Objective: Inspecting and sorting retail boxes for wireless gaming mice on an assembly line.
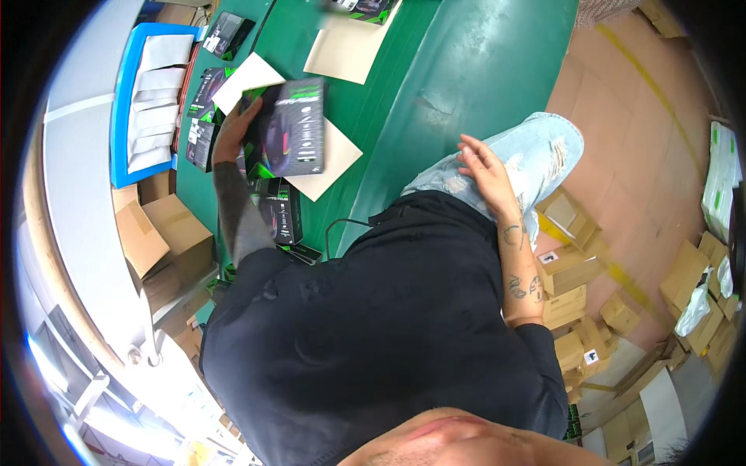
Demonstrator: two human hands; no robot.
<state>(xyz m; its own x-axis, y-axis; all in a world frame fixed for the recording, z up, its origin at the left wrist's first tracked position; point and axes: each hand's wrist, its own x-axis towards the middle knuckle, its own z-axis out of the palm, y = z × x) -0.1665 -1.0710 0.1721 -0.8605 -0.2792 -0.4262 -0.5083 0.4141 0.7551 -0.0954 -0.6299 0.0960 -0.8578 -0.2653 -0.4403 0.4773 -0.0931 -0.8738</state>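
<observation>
My left hand [232, 133] grips a black retail box [295, 128] by its left side. The box has green accents and a picture of a computer mouse; it is slightly blurred. Behind it, a pale sheet [336, 159] shows past its lower right edge, and a white sheet [252, 80] lies at its upper left. Similar black boxes [203, 141] stand on the green table just left of that hand, and another black box [280, 213] is near my left forearm. My right hand [488, 177] holds nothing, its fingers apart above my jeans leg.
A blue tray [119, 147] with white packets stands at the far left, above an open cardboard box [179, 225]. Another cream sheet [350, 50] lies farther back on the green table [458, 62]. Cardboard cartons [571, 268] sit on the floor at right.
</observation>
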